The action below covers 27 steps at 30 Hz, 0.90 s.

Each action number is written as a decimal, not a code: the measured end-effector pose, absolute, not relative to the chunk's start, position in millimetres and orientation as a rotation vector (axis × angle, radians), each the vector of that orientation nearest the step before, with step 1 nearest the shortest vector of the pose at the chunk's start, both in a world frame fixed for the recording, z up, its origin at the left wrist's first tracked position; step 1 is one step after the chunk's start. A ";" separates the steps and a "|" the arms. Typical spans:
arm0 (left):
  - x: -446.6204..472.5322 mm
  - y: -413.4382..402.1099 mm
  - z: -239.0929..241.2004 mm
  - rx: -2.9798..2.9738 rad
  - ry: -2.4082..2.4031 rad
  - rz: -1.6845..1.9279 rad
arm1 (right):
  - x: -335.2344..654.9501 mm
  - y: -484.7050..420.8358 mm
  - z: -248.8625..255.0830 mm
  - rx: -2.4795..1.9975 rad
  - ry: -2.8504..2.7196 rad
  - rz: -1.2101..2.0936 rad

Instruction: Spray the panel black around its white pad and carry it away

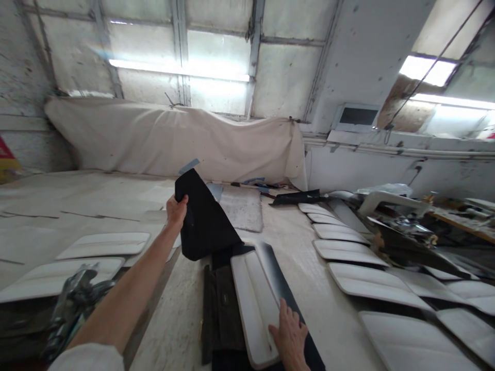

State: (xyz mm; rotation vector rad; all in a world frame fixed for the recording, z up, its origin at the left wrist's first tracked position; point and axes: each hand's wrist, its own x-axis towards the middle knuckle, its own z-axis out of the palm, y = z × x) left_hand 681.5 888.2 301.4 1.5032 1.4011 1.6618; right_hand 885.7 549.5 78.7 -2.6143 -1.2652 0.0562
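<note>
Fabric [204, 219], black and limp, hangs lifted off the middle of the surface [174, 309], pinched at its upper edge by the clenched fingers of the left hand [177, 208]. The right hand [290, 335] lies flat, fingers released, pressing the white padded panel [253, 304] near the surface's front edge. To lift well, I judge it best to keep that panel pinned and peel the sheet slowly, so it clears the dark strips [218, 309] beneath. The sheet looks matte, creased, roughly triangular as it droops.
</note>
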 end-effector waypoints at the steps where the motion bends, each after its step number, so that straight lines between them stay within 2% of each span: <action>1: 683.9 890.2 302.1 1.506 1.412 1.666 | 885.7 550.7 83.1 -2.548 -1.260 0.102; 8: 699.9 906.0 313.5 1.523 1.457 1.665 | 862.5 539.7 163.0 -1.738 -1.241 0.639; 11: 705.5 911.9 321.5 1.528 1.460 1.662 | 864.5 538.5 176.5 -1.536 -1.126 0.811; 14: 710.1 914.3 328.6 1.536 1.456 1.664 | 879.2 551.5 149.3 -1.447 -1.026 0.907; 20: 713.5 910.6 332.1 1.558 1.458 1.668 | 911.2 589.5 61.4 -1.521 -0.823 0.787; 27: 712.2 902.4 329.6 1.573 1.460 1.673 | 935.9 585.9 35.8 -1.594 -0.753 0.746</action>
